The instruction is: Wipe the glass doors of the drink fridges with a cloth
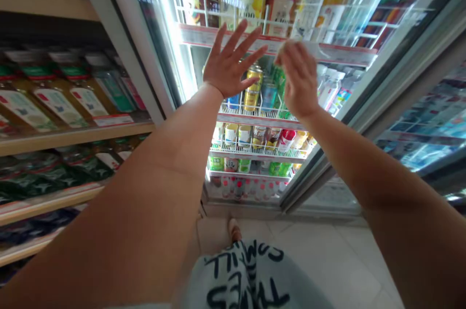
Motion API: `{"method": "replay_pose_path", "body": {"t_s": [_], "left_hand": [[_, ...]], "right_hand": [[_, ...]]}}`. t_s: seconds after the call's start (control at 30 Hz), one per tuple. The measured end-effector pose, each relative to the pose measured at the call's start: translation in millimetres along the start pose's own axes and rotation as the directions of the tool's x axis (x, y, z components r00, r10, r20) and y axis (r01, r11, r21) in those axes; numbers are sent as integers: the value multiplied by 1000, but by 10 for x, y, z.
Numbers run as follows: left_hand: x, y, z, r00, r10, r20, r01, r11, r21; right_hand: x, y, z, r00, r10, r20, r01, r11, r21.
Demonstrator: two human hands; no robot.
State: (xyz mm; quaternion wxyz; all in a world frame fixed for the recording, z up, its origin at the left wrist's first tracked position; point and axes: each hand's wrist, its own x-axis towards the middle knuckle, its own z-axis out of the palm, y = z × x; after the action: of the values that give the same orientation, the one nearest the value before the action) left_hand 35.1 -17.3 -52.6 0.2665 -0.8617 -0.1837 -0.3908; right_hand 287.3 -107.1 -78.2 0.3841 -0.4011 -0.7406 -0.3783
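Observation:
My left hand is stretched out in front of a lit drinks fridge, fingers spread wide and holding nothing visible. Just below and behind its fingers stands a gold can on the second shelf. To its right, my right hand is raised with its fingers loosely bent and slightly blurred; I see nothing in it. Green cans are partly covered by that hand. Above both hands, a top shelf edge carries several glass bottles, among them a yellow-labelled bottle and an orange bottle.
Lower fridge shelves hold rows of small cups and cans, with small red-capped bottles at the bottom. Wooden shelves of bottles stand on the left. A metal door frame runs along the right. Pale floor tiles lie below.

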Motion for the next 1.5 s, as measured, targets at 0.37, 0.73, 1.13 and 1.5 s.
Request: {"method": "replay_pose_path", "body": {"t_s": [0.37, 0.73, 1.13, 1.5], "left_hand": [[0, -6, 13, 1000, 8, 1, -8, 999, 40], [-12, -7, 35, 999, 45, -26, -43, 994, 99], [-20, -14, 30, 999, 36, -18, -36, 999, 29], [-23, -3, 25, 999, 40, -33, -39, 998, 40]], "right_hand": [[13, 100, -96, 997, -82, 17, 83, 995, -62], [-31, -23, -66, 983, -87, 159, 81, 996, 46], [2, -31, -109, 950, -158, 269, 154, 987, 33], [-36, -56, -93, 957, -147, 250, 138, 989, 55]]}}
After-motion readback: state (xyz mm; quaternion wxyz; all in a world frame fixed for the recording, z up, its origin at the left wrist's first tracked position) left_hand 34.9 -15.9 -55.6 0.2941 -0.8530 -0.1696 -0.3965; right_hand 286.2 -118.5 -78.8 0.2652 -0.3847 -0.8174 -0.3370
